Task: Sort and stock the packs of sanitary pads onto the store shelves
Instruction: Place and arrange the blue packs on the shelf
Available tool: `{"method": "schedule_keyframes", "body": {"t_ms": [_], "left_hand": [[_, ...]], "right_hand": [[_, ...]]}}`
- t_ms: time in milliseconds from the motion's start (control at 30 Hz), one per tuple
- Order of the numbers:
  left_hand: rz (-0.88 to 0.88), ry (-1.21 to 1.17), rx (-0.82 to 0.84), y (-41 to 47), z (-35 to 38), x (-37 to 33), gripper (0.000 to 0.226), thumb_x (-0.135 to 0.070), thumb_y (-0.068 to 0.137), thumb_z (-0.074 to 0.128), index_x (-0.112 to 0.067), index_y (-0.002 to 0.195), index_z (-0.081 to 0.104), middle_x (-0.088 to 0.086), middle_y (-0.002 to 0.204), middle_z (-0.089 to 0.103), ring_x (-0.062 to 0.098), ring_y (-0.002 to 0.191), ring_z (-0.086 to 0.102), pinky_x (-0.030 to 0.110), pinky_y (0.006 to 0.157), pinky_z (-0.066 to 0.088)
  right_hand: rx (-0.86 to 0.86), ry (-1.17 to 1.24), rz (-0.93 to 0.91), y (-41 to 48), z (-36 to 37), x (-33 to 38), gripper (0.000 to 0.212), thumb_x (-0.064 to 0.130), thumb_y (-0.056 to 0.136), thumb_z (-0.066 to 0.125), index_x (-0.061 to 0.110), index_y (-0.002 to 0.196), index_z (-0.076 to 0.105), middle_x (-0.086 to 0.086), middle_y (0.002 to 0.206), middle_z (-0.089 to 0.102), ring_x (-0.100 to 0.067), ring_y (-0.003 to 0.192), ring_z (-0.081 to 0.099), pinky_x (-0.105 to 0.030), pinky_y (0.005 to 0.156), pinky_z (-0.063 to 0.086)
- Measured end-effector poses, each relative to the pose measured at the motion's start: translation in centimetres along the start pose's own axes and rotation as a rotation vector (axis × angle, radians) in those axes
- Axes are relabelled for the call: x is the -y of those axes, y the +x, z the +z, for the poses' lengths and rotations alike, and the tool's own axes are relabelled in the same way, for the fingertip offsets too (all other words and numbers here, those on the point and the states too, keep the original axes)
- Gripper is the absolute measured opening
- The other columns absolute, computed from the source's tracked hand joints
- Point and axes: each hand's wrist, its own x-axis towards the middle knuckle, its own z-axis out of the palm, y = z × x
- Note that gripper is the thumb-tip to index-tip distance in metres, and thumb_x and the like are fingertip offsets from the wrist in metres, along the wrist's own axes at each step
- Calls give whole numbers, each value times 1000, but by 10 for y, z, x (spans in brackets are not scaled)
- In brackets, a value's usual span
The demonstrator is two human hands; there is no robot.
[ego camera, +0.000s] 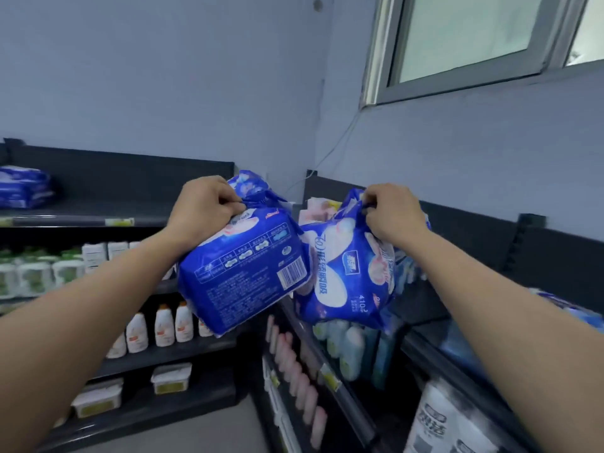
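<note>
Top shelf point(137, 209) on the left is prob. where these go; 1 blue pack point(24, 191) lies at its far-left end. I've got 2 more up in the air near the corner: left pack point(248, 269) and right pack point(343, 279), sides apparently touching. Left hand point(204, 207) & right hand point(392, 214) each pinch only the bunched wrapper top, so a pack could slip, or the film could tear, and drop onto the bottles point(163, 325) below.

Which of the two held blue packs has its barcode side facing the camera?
The left pack, gripped by the left hand: its barcode and fine print face the camera. The right pack, in the right hand, shows front artwork.
</note>
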Motion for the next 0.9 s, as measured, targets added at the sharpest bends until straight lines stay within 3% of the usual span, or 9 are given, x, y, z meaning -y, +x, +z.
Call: {"method": "schedule_keyframes", "body": {"t_ms": [167, 400, 600, 900], "left_hand": [[-76, 102, 14, 11, -25, 91, 7, -12, 84, 71, -9, 80, 76, -4, 90, 63, 13, 86, 57, 29, 79, 41], [-185, 210, 46, 29, -35, 179, 13, -13, 84, 71, -14, 72, 73, -7, 85, 61, 15, 83, 58, 35, 80, 47], [-232, 317, 34, 62, -28, 247, 13, -12, 84, 71, -12, 71, 72, -6, 86, 62, 11, 79, 55, 26, 74, 39], [-306, 391, -22, 116, -15, 338, 10, -10, 83, 73, -9, 73, 73, -4, 86, 64, 14, 79, 58, 32, 79, 46]], "right_hand": [[95, 97, -91, 39, 83, 61, 16, 3, 81, 54, 19, 77, 56, -4, 97, 65, -25, 90, 56, -30, 71, 41], [238, 128, -225, 94, 176, 114, 14, 6, 84, 55, 18, 84, 62, -5, 98, 66, -28, 93, 58, -29, 73, 42], [305, 198, -324, 160, 259, 149, 16, 7, 84, 56, 13, 90, 69, 1, 86, 59, -21, 81, 53, -28, 67, 39], [359, 326, -460, 257, 366, 204, 16, 9, 80, 56, 19, 77, 68, 4, 82, 65, -24, 80, 62, -30, 66, 49]]}}
